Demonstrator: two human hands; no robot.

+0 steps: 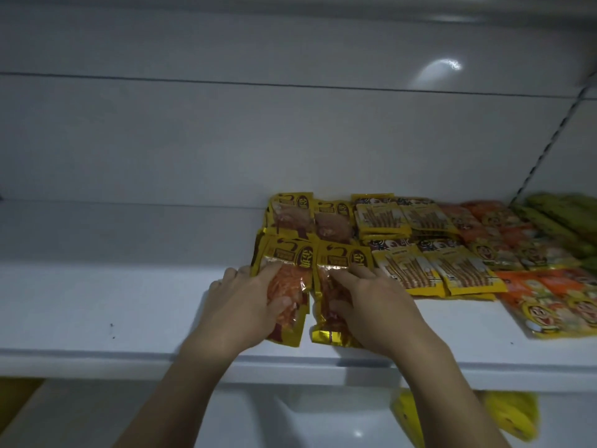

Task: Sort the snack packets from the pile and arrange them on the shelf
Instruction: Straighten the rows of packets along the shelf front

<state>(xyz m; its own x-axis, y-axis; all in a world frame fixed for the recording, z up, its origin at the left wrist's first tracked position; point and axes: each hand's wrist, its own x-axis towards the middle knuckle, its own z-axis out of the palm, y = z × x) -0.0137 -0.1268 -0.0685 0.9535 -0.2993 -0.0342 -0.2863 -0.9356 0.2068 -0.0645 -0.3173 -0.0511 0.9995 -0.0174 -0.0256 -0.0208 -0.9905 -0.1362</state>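
Note:
On the white shelf [129, 302] lie two front stacks of gold snack packets with orange-red contents, side by side. My left hand [245, 305] grips the left gold stack [290, 253], thumb on top and fingers wrapped round its left edge. My right hand [371, 302] rests on the right gold stack [332, 334], its fingers lying straight across the clear window. Behind them, two more gold packet stacks [310, 218] sit against the back wall.
Right of the gold stacks are rows of yellow stick-snack packets [436, 270], then orange cartoon packets [549, 305], then green packets [562, 218] at the far right. The shelf's left half is bare. Yellow bags [513, 415] hang below the shelf edge.

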